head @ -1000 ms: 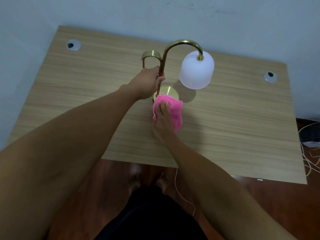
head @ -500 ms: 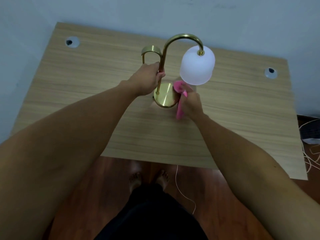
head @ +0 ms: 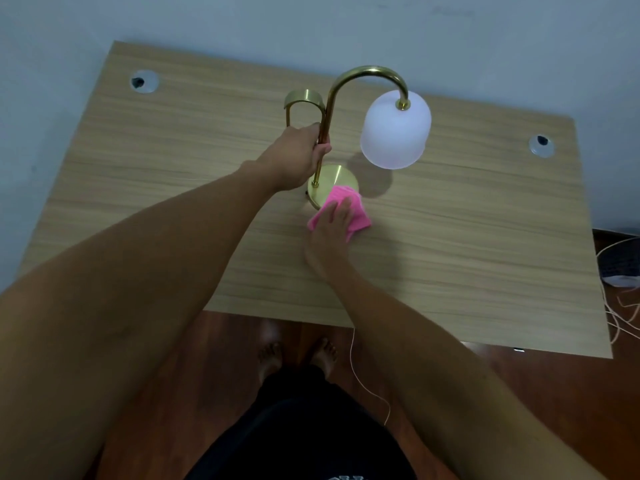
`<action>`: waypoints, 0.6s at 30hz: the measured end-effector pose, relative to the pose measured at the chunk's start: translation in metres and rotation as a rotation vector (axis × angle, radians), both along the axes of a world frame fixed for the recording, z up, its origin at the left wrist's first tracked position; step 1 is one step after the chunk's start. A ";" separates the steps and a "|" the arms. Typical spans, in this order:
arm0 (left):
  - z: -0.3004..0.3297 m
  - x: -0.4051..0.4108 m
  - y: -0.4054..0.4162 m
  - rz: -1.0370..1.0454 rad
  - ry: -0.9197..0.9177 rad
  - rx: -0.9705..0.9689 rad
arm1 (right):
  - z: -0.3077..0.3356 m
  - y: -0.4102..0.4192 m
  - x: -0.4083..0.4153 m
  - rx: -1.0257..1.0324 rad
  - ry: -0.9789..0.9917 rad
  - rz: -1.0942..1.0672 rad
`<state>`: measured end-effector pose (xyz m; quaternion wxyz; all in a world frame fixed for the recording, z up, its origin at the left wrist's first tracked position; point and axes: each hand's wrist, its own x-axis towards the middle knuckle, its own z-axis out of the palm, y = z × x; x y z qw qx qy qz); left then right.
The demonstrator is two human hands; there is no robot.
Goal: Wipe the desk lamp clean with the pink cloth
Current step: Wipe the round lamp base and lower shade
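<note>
A brass desk lamp (head: 367, 72) with a curved neck, a white frosted shade (head: 396, 131) and a round brass base (head: 337, 176) stands on a wooden desk (head: 467, 220). My left hand (head: 299, 157) is wrapped around the lamp's upright stem above the base. My right hand (head: 330, 225) lies flat on the pink cloth (head: 358, 214), pressing it onto the front right edge of the base and the desk beside it. My fingers hide part of the cloth.
Two round cable grommets sit in the desk, one at the far left (head: 144, 81) and one at the far right (head: 541, 145). A thin cord (head: 360, 379) hangs to the red-brown floor by my bare feet. Cables and a dark object (head: 620, 261) lie at the right.
My right hand, which held the cloth bunched up beside the base under the shade, has come back down and toward me, pressing the cloth flat on the base's front edge. My left hand keeps its grip.
</note>
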<state>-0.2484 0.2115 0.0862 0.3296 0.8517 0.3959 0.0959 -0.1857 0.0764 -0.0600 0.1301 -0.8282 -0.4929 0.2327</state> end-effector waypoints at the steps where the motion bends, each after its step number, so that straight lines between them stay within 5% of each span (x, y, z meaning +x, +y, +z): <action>1: 0.001 0.000 0.000 -0.002 0.001 0.000 | 0.007 -0.004 -0.011 0.011 0.017 -0.009; 8: 0.002 0.001 0.000 0.001 -0.001 -0.035 | 0.039 -0.004 -0.021 0.347 0.154 0.123; 18: 0.002 0.003 0.001 0.008 0.004 -0.045 | 0.015 0.013 0.060 0.076 -0.435 0.846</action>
